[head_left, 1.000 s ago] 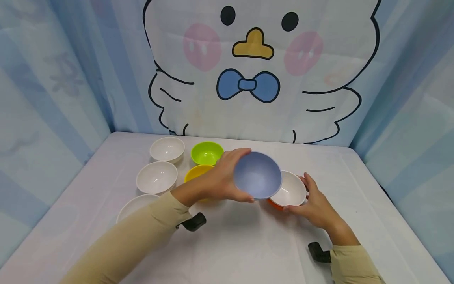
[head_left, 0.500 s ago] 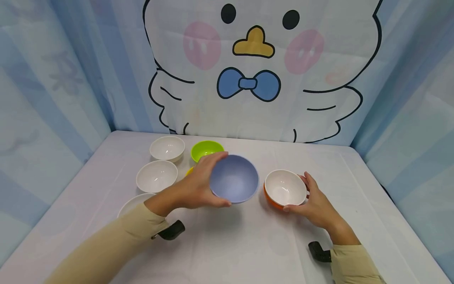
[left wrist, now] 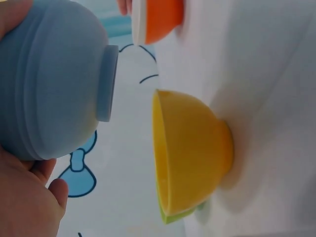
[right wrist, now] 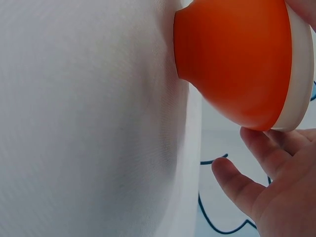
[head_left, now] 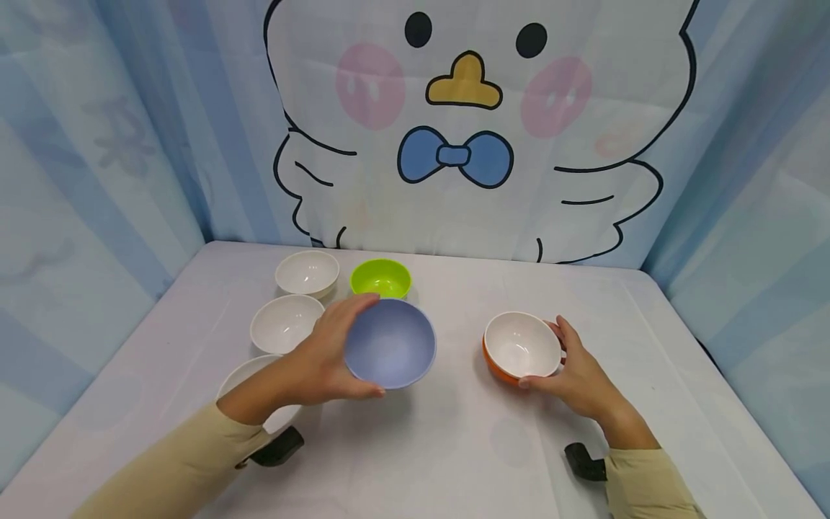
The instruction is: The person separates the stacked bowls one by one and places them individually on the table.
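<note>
My left hand (head_left: pixel 324 353) grips a periwinkle-blue bowl (head_left: pixel 391 344) by its side, thumb near and fingers at the far rim. In the left wrist view the blue bowl's foot hangs above the cloth. A yellow bowl (left wrist: pixel 192 148) stands below and beside it there; the blue bowl and hand hide it in the head view. My right hand (head_left: pixel 583 378) holds a white bowl (head_left: pixel 521 342) nested in an orange bowl (head_left: pixel 498 369), thumb and fingers around the rims. The orange bowl's foot is down at the cloth in the right wrist view.
On the left of the white-covered table (head_left: pixel 454 461), white bowls stand in a line: a far one (head_left: pixel 308 272), a middle one (head_left: pixel 285 324) and a near one (head_left: pixel 243 371) partly behind my left arm. A green bowl (head_left: pixel 381 277) stands at the back. Printed curtains (head_left: pixel 91 216) enclose the table.
My left hand has carried the blue bowl leftward and slightly nearer, away from the white and orange bowls, until it covers the yellow bowl in the head view. The right hand has stayed in place.
</note>
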{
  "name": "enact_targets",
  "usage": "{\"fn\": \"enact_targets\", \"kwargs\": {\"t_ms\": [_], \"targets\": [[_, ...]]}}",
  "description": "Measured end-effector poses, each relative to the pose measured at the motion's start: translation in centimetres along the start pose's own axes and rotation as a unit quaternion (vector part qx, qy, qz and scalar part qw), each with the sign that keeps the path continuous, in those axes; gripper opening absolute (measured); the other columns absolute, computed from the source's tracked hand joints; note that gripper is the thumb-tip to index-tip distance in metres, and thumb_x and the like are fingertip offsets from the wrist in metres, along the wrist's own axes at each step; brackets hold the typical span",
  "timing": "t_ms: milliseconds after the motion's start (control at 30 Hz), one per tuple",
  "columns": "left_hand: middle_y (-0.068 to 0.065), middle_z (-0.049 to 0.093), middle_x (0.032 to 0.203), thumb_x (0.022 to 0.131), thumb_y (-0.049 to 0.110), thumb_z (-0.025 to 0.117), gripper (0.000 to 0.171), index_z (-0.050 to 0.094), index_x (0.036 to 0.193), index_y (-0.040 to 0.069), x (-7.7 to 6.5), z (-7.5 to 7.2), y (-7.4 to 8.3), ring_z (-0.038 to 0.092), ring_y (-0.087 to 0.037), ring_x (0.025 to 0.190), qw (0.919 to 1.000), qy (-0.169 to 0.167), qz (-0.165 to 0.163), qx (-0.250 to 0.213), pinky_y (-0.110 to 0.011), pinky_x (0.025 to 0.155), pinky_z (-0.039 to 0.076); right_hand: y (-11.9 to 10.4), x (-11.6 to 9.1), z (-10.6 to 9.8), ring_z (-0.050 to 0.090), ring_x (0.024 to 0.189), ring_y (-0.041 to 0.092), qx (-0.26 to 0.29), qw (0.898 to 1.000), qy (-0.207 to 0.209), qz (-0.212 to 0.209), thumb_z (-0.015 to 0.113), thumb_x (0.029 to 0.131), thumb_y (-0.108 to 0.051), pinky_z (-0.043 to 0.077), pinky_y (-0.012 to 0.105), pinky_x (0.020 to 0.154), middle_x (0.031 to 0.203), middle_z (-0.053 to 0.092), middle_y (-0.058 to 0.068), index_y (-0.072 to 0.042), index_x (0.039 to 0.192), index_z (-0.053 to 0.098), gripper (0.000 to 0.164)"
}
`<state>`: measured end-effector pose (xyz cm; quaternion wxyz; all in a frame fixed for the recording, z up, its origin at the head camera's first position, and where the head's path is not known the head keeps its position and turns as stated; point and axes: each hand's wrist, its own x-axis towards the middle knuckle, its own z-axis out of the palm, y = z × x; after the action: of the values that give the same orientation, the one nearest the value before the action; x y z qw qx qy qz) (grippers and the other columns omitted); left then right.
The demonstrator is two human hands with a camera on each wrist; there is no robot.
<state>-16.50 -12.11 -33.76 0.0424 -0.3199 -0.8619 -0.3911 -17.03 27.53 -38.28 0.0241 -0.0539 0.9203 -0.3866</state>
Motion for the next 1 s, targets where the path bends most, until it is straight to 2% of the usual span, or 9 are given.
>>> {"fn": "enact_targets", "kwargs": {"t_ms": [200, 400, 733, 833, 1000], "targets": [[-0.018, 0.037, 0.148, 0.062, 0.028, 0.094, 0.110, 0.032, 0.149, 0.002, -1.3, -0.3, -0.5, 0.034, -0.037, 0.134, 0.9998, -0.003, -0.015, -0.014, -0.060, 0.098, 0.043, 0.0, 0.0, 0.0, 0.031, 0.139, 0.046, 0.001, 1.000, -0.001, 0.000, 0.090, 0.073, -0.035, 0.030, 0.063, 0.109, 0.158, 0.025, 0.028, 0.007, 0.156, 0.000, 0.130], [-0.019, 0.038, 0.147, 0.065, 0.033, 0.094, 0.109, 0.032, 0.148, 0.001, -2.6, -0.5, -1.1, 0.037, -0.038, 0.130, 0.9993, -0.004, -0.036, 0.000, -0.060, 0.096, 0.045, 0.0, 0.0, 0.0, 0.033, 0.137, 0.046, -0.002, 1.000, -0.001, 0.001, 0.090, 0.073, -0.036, 0.031, 0.063, 0.109, 0.158, 0.025, 0.027, 0.007, 0.156, 0.000, 0.130], [-0.019, 0.036, 0.148, 0.066, 0.038, 0.092, 0.110, 0.030, 0.150, 0.006, -4.0, -0.7, -1.3, 0.041, -0.038, 0.126, 0.9932, -0.030, -0.112, -0.010, -0.057, 0.092, 0.050, 0.0, 0.0, 0.0, 0.034, 0.137, 0.047, -0.003, 1.000, -0.002, 0.001, 0.090, 0.073, -0.035, 0.032, 0.063, 0.108, 0.158, 0.024, 0.028, 0.007, 0.156, 0.000, 0.129], [-0.019, 0.037, 0.147, 0.066, 0.037, 0.092, 0.109, 0.030, 0.150, 0.005, -4.2, -0.5, -1.5, 0.042, -0.039, 0.125, 0.9920, -0.033, -0.122, -0.009, -0.057, 0.091, 0.051, -0.1, 0.0, -0.1, 0.034, 0.137, 0.047, -0.003, 1.000, -0.003, 0.001, 0.090, 0.074, -0.035, 0.032, 0.063, 0.108, 0.158, 0.024, 0.028, 0.007, 0.156, 0.000, 0.129], [-0.020, 0.038, 0.146, 0.065, 0.034, 0.094, 0.109, 0.031, 0.149, 0.005, -4.5, -0.5, -1.8, 0.043, -0.039, 0.125, 0.9923, -0.035, -0.119, -0.008, -0.057, 0.092, 0.050, 0.0, 0.0, 0.0, 0.034, 0.136, 0.048, -0.004, 1.000, -0.003, 0.008, 0.090, 0.073, -0.037, 0.032, 0.063, 0.108, 0.159, 0.023, 0.027, 0.006, 0.156, -0.001, 0.130]]}}
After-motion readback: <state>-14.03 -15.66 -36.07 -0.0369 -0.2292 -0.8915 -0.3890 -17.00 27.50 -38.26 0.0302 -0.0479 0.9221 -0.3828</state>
